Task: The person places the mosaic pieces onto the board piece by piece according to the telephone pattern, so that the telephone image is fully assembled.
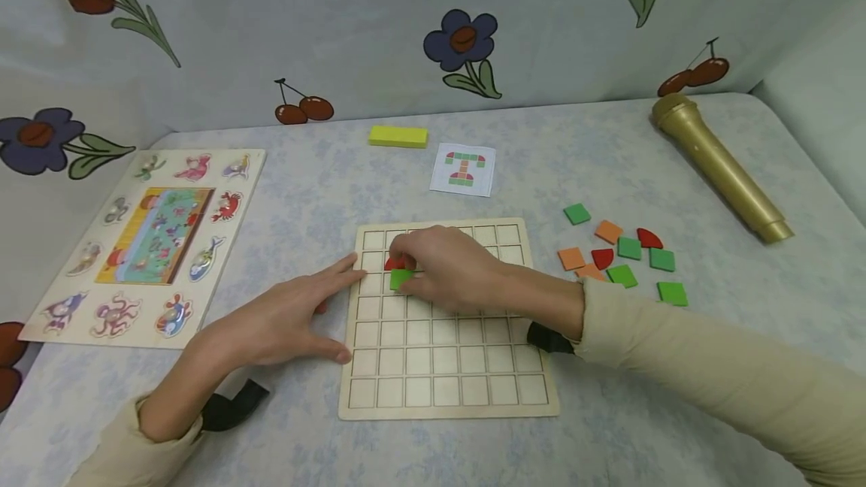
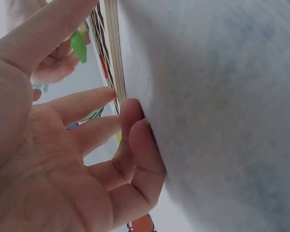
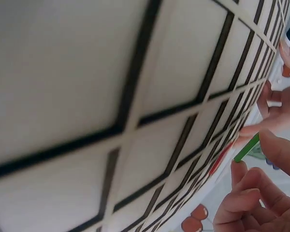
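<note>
"What's in the right hand (image 1: 449, 269)?"
"Its grip pinches a green square (image 1: 401, 279), tilted over the grid board (image 1: 446, 412), toward the far left corner, just beside a red piece (image 1: 391, 264)."
"And the left hand (image 1: 284, 318)?"
"Grip released, touching the board's left edge."
"The other tiles (image 1: 629, 248)?"
"Loose on the tabletop (image 1: 304, 186), beyond the board's right edge."

On your left you have a cream rectangular puzzle board (image 1: 148, 308) bearing colourful sea creatures; toward the back, a bright yellow rectangular block (image 1: 398, 137); on your right, a gold microphone (image 1: 720, 167) lying aslant.
</note>
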`<action>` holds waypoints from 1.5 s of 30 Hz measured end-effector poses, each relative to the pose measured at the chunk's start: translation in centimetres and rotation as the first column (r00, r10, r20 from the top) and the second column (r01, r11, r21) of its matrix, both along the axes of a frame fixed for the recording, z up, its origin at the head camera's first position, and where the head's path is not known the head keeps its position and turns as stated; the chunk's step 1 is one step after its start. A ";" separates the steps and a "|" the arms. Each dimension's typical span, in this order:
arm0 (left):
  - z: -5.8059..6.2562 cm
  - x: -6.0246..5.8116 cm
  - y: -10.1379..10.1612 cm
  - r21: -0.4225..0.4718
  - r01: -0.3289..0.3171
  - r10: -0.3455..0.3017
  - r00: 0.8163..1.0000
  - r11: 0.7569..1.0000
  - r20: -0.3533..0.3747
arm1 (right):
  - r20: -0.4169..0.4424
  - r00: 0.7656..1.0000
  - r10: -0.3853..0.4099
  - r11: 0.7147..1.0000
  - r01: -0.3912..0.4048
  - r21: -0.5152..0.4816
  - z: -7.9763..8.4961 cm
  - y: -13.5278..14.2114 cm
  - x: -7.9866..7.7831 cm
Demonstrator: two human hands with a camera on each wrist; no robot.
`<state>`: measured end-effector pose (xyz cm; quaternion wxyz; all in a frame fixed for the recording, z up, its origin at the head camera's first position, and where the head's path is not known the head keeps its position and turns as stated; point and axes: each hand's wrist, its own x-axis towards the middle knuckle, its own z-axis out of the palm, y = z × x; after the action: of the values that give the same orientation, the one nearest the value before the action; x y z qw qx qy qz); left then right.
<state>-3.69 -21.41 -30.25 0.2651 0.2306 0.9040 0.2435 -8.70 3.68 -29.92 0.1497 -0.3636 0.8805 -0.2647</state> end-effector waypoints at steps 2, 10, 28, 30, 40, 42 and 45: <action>0.0 0.0 -0.1 0.001 0.001 -0.001 1.000 1.000 0.003 | -0.008 1.000 0.009 1.000 -0.009 0.018 -0.2 -0.5 0.2; 0.1 0.1 -0.2 -0.013 0.023 -0.023 1.000 1.000 0.002 | -0.090 0.996 0.019 0.995 -0.010 0.104 -0.7 -1.8 1.0; 0.0 0.0 -0.1 -0.006 0.014 -0.014 1.000 1.000 0.001 | -0.112 0.994 0.013 0.995 -0.002 0.101 -1.1 -1.9 1.0; 0.0 0.0 -0.1 -0.004 0.012 -0.012 1.000 1.000 0.002 | -0.105 0.994 0.015 0.995 -0.004 0.100 -1.1 -1.9 0.9; -0.1 -0.1 -0.1 0.002 0.010 -0.010 1.000 1.000 -0.003 | -0.074 0.997 0.016 0.995 -0.009 0.095 -0.9 -1.6 0.8; -0.1 -0.1 -0.1 0.000 0.011 -0.011 1.000 1.000 -0.006 | -0.057 0.998 0.016 0.996 -0.011 0.087 -0.7 -1.4 0.8; -0.1 -0.1 -0.1 -0.004 0.007 -0.007 1.000 1.000 -0.005 | -0.030 0.999 0.018 0.998 -0.016 0.062 -0.2 -0.8 0.7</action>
<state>-3.78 -21.49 -30.36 0.2642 0.2336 0.9044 0.2403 -7.96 2.84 -30.14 0.1495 -0.3703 0.8873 -0.2306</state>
